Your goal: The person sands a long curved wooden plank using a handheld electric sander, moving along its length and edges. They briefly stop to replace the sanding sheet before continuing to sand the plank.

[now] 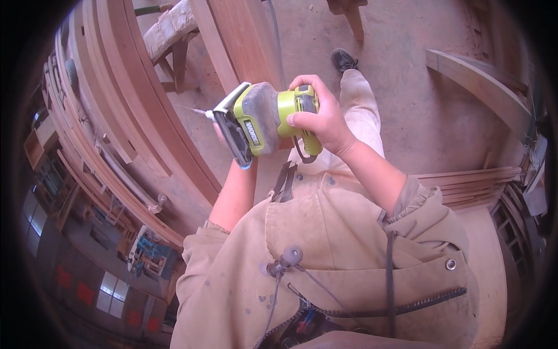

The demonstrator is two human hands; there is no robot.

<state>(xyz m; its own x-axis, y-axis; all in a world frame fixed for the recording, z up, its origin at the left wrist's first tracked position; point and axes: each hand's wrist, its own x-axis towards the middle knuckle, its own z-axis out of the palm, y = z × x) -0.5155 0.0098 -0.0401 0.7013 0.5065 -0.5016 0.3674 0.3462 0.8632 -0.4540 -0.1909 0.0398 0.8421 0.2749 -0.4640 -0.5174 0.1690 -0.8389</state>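
A lime-green and grey electric sander is held up in front of my body, tipped on its side with its flat base toward the left. My right hand wraps round the sander's rounded grip end, thumb across the near side. Behind the base is my left hand, of which only a bit of finger shows at the base's edge; the sander hides the rest. A thin spike with a white end sticks out leftward by the base's upper corner. I cannot make out what it belongs to.
Long reddish timber boards run along the left side. A wide beam lies ahead. On the right stands a curved wooden piece, with stacked thin strips nearer me. My shoe is on the floor.
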